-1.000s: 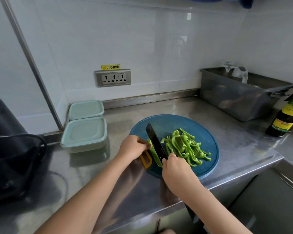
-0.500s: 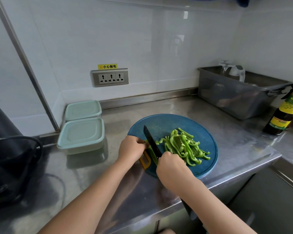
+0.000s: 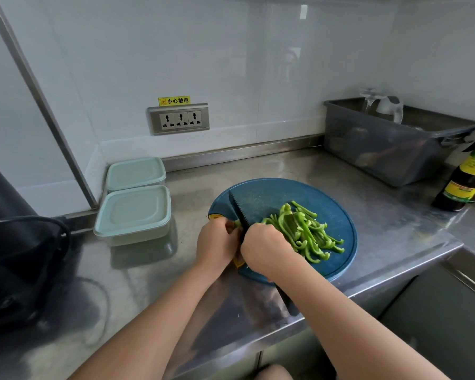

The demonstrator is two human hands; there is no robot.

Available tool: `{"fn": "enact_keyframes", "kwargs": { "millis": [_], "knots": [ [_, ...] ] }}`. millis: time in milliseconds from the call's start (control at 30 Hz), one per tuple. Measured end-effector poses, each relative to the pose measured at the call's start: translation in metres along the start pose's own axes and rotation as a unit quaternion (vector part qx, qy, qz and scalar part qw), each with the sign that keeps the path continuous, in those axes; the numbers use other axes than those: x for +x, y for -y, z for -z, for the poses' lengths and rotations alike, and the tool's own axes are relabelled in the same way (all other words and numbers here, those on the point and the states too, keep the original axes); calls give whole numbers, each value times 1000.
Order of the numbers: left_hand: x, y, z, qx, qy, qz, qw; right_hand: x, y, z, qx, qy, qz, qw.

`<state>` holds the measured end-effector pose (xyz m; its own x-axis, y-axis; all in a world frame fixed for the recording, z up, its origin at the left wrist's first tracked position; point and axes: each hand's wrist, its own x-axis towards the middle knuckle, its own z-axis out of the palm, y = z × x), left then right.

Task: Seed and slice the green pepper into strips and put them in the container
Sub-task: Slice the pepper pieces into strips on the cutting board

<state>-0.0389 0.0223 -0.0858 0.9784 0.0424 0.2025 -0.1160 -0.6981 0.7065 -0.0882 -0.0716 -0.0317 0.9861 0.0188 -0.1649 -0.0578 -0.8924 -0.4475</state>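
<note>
The right hand (image 3: 269, 249) is wrapped around the handle of the black-bladed kitchen knife (image 3: 239, 211), whose tip now points farther toward the wall than a second ago. The left hand (image 3: 217, 245) has slid in against the right, fingers curled over a last bit of green pepper (image 3: 237, 222) at the blade. The heap of cut green pepper strips (image 3: 305, 231) lies unmoved on the round blue cutting board (image 3: 272, 193). Two lidded pale-green plastic containers (image 3: 133, 212) sit to the left on the steel counter (image 3: 381, 226).

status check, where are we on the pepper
Right hand on knife, left hand pinning last piece. Strips piled on board. Containers lidded.
</note>
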Motion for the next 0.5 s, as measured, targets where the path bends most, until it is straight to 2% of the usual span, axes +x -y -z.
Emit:
{"fn": "enact_keyframes", "kwargs": {
  "millis": [100, 267, 367, 500],
  "knots": [
    [4, 5, -1, -24, -27, 5, 999, -9, -13, 3, 10, 6, -28, 1000],
    [7, 10, 4, -81, 2, -26, 996, -25, -41, 5, 76, 22, -104, 991],
    [7, 9, 9, -111, 36, -40, 992, -28, -52, 11, 127, -19, -137, 982],
    [5, 4, 8, -117, 53, -44, 991, -32, -48, 10, 158, -84, -97, 979]
  ]
}}
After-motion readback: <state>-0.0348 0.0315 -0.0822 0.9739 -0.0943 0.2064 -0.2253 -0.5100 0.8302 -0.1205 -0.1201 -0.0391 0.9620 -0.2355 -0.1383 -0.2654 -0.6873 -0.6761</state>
